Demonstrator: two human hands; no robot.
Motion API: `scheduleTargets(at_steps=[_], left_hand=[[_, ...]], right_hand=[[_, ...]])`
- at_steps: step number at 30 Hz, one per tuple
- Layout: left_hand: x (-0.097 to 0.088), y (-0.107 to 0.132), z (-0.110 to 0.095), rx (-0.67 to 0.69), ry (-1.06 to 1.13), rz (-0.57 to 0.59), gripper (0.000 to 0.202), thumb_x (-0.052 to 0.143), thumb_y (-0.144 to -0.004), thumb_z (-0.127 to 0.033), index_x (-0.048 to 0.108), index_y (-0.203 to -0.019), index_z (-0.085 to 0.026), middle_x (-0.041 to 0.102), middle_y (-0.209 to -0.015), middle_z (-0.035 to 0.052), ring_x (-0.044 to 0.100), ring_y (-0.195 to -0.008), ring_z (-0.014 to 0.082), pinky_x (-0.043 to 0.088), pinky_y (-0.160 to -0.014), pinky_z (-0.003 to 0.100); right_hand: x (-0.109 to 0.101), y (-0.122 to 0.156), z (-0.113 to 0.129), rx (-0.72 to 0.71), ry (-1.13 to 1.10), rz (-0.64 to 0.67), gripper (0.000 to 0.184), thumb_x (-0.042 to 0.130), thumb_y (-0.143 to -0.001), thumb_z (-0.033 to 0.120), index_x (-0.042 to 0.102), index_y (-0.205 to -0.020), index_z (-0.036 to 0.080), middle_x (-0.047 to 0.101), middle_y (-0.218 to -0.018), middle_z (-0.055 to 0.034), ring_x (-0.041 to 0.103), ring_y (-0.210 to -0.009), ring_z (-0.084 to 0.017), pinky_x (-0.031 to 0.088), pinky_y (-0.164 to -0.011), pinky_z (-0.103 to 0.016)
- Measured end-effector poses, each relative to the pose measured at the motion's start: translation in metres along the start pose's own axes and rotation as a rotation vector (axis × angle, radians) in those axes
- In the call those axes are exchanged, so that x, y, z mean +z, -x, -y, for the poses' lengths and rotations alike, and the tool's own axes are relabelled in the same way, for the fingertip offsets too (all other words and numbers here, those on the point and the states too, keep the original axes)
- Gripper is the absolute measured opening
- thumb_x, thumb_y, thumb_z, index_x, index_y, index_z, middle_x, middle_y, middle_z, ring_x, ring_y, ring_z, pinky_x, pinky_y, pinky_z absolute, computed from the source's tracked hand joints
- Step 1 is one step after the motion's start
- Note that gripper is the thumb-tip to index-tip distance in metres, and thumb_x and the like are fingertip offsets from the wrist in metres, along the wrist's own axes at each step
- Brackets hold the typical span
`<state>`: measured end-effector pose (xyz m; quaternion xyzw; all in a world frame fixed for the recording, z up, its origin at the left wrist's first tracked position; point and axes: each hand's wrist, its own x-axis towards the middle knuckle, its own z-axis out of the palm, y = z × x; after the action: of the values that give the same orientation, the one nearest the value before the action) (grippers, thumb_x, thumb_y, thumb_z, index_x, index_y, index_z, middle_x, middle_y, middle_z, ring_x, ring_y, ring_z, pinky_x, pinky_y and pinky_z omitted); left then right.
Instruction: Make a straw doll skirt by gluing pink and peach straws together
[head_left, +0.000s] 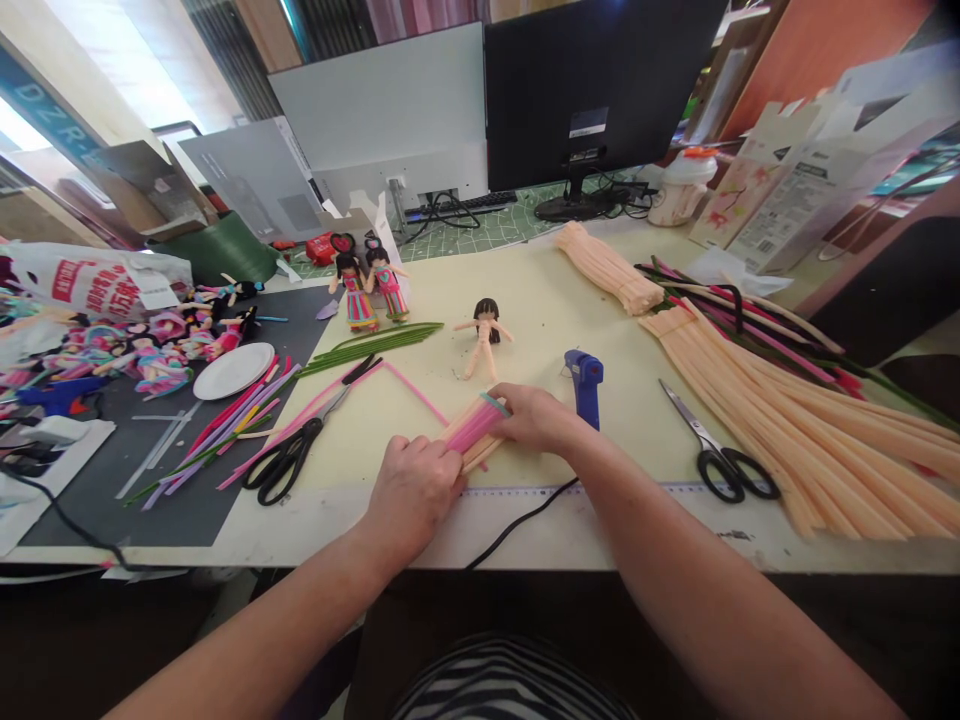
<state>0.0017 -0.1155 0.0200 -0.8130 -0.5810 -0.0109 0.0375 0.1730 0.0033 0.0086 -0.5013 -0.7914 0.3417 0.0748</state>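
Observation:
Both hands grip a small bundle of pink and peach pipe cleaners (477, 428) with a teal strip across its far end. My left hand (421, 488) is wrapped round the near end. At the far end, the fingers of my right hand (529, 420) close on the bundle near the teal strip. Just beyond them lies a peach pipe-cleaner doll (484, 338) with black hair, arms spread. A bent pink pipe cleaner (412, 388) runs out to the left of the bundle. Beside my right wrist stands a blue glue gun (585, 385).
Black-handled scissors lie on the left (296, 450) and right (716, 450). Two dressed dolls (367, 290) stand behind green pipe cleaners (375, 345). Large peach pipe-cleaner bundles (780, 410) spread on the right. A white plate (234, 371) and finished dolls are at left; monitors (592, 90) stand behind.

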Motion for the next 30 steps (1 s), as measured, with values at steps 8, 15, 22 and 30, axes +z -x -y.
scheduleTargets(at_steps=[8,15,22,30], left_hand=[[0.007,-0.004,0.000,-0.007,0.017,-0.006,0.026,0.043,-0.096,-0.029,0.058,-0.077,-0.019,0.063,-0.075,0.0033,0.053,-0.074,0.0214,0.025,-0.069,0.036],[0.012,-0.001,0.001,0.038,0.064,-0.052,0.025,0.040,-0.098,-0.030,0.060,-0.085,-0.022,0.063,-0.075,0.0009,0.052,-0.074,0.0192,0.025,-0.070,0.036],[0.013,0.001,0.003,0.085,0.070,-0.069,0.016,0.047,-0.095,-0.025,0.063,-0.096,-0.025,0.063,-0.079,-0.0001,0.051,-0.076,0.0181,0.024,-0.069,0.036],[0.015,0.004,0.001,0.103,0.043,-0.036,0.019,0.045,-0.096,-0.024,0.062,-0.105,-0.025,0.062,-0.082,0.0013,0.051,-0.081,0.0186,0.026,-0.070,0.036]], right_hand=[[-0.001,-0.001,0.002,0.006,0.014,0.007,0.050,0.062,-0.070,0.028,0.059,-0.119,0.023,0.068,-0.093,-0.0052,0.062,-0.083,-0.020,0.044,-0.069,-0.026],[-0.001,0.001,0.002,0.006,0.033,0.004,0.055,0.062,-0.071,0.028,0.056,-0.125,0.022,0.068,-0.097,-0.0069,0.062,-0.088,-0.021,0.045,-0.073,-0.027],[-0.001,0.000,0.002,0.005,0.051,0.003,0.059,0.063,-0.072,0.030,0.053,-0.129,0.024,0.067,-0.100,-0.0077,0.063,-0.089,-0.021,0.045,-0.074,-0.026],[0.005,0.000,-0.001,-0.036,0.109,-0.045,0.055,0.061,-0.074,0.031,0.053,-0.128,0.023,0.068,-0.100,-0.0083,0.062,-0.089,-0.022,0.044,-0.073,-0.027]])
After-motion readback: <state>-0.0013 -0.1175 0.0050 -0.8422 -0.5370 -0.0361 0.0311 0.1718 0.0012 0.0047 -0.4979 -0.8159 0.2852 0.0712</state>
